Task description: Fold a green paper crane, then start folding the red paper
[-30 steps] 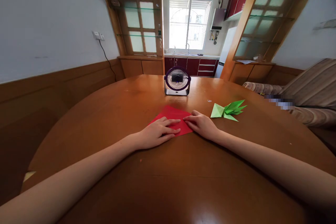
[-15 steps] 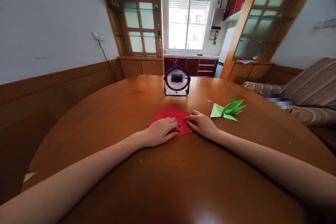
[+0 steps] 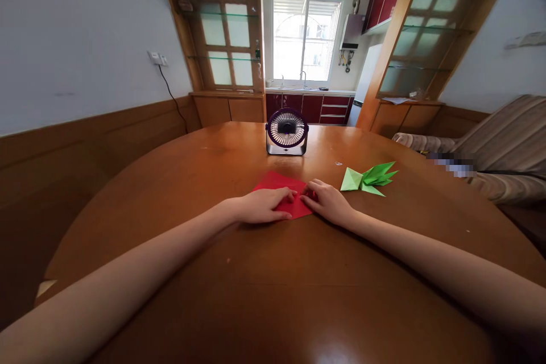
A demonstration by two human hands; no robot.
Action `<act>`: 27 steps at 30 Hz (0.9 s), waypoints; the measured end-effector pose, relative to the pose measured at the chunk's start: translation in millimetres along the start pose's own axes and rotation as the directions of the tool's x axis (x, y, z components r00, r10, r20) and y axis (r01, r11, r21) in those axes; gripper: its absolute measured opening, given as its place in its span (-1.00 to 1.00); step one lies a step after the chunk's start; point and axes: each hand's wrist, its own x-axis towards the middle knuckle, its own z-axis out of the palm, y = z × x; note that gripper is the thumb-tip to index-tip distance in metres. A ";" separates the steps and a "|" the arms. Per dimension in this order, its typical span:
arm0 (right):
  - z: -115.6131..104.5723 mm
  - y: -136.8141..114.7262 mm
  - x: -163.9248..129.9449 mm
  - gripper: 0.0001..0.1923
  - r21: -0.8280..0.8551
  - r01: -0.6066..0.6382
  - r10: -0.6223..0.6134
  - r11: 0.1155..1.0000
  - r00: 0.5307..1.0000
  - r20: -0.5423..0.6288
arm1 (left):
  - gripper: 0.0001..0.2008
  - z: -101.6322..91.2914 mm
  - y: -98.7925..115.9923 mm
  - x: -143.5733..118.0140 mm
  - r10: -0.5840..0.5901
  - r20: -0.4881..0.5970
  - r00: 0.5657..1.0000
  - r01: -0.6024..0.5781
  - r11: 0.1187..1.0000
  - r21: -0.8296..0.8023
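In the head view, a sheet of red origami paper lies flat on the glossy brown wooden table, between the person's two hands and on the near side of a small dark desk fan. One corner of the paper points away from the person, toward the fan; from there an edge slants down to the right, passing under the right hand, and the near edge rises slightly toward the right. The visible part stretches longest from far left to near right, though the hands cover enough that its full outline, and so its true long axis, cannot be told. The left hand rests palm down over the paper's left side, its thumb lying by the near edge and its bent fingers farther in; thumb and fingers stand apart, with red showing between them. The right hand is at the right side, fingers curled and tips at the paper; whether thumb and fingers pinch it cannot be told. Just beyond the right hand, to its right, sits a green origami piece, its pale, broad end toward the hand and its pointed leaves spread to the right. Behind the table are a bright window and a striped sofa at right.
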 end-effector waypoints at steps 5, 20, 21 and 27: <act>-1.3 -1.1 0.0 -0.91 0.014 -0.020 0.020 1.000 1.000 0.013 | -0.51 -17.0 -7.0 9.2 0.009 0.080 0.997 -0.005 0.999 -0.055; -3.8 -3.5 -3.2 -0.93 -0.024 0.096 -0.097 0.995 0.993 -0.064 | -0.31 -25.6 -17.0 17.3 0.050 0.172 0.984 -0.025 0.990 -0.142; -5.2 -4.9 -4.7 -0.92 -0.029 0.154 -0.156 0.988 0.985 -0.078 | -0.28 -25.6 -17.0 17.2 0.049 0.167 0.985 -0.027 0.991 -0.132; -17.3 -16.2 -13.9 -0.75 0.076 0.509 -0.514 0.858 0.845 0.144 | -0.25 -25.8 -17.6 19.2 0.121 0.158 0.980 -0.103 0.988 -0.115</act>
